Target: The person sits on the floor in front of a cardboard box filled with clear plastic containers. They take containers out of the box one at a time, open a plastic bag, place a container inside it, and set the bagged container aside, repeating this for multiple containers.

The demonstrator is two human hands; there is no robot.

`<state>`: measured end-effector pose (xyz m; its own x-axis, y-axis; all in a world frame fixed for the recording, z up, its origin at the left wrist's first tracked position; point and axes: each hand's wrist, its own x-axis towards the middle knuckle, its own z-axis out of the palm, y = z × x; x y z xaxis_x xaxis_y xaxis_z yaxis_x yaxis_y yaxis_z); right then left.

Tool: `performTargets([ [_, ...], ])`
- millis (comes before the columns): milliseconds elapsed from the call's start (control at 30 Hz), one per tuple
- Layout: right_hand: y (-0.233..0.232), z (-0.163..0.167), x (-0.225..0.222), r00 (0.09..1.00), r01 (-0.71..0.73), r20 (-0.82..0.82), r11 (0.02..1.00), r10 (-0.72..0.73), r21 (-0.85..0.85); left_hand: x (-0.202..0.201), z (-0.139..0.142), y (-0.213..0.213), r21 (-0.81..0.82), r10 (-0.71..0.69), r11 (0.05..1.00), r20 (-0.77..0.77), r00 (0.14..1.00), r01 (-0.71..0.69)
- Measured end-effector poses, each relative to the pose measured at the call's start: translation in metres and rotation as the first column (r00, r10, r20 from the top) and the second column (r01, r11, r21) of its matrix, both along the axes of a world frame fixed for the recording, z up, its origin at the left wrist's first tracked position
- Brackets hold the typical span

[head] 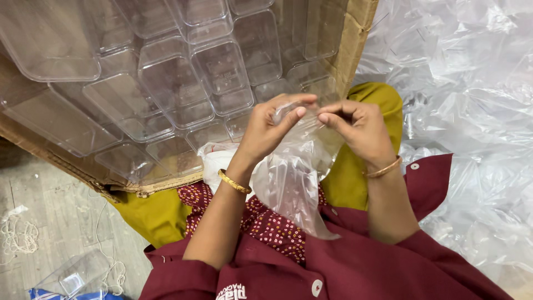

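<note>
Both hands pinch the top edge of a thin clear plastic bag [291,183] that hangs down over my lap. My left hand [272,125] grips the bag's mouth with thumb and fingers; a gold bangle sits on that wrist. My right hand [358,128], also with a bangle, pinches the same edge from the right side. The two hands nearly touch at the bag's opening. Just beyond them lie several clear plastic containers [222,72] packed inside a cardboard box [355,33].
A large heap of crumpled clear plastic bags [472,111] fills the right side. On the grey floor at the left lie white string [19,233] and one loose clear container [72,275]. A white bundle [214,158] rests under my left wrist.
</note>
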<state>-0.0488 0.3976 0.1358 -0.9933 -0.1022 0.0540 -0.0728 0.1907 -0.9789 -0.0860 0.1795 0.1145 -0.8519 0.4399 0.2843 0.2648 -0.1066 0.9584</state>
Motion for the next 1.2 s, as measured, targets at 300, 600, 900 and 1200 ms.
performTargets([
  [300, 0.005, -0.064, 0.004, 0.99, 0.122, 0.121, 0.894, -0.077, -0.432, -0.004, -0.048, 0.004, 0.325, -0.167, 0.944, 0.311, 0.936, 0.061],
  [600, 0.041, -0.044, -0.015, 0.998, -0.04, -0.062, 0.673, -0.008, -0.739, -0.017, -0.063, -0.002, 0.108, 0.096, 0.986, 0.26, 0.961, -0.127],
  [900, 0.003, -0.033, -0.037, 0.861, 0.384, -0.506, 0.71, -0.045, 0.59, -0.01, -0.044, 0.025, -0.318, 0.482, 0.772, -0.271, 0.833, -0.55],
  [1200, 0.021, -0.056, 0.021, 0.831, 0.484, -0.359, 0.87, -0.425, 0.092, -0.001, -0.031, 0.039, -0.271, 0.289, 0.911, -0.116, 0.95, -0.31],
])
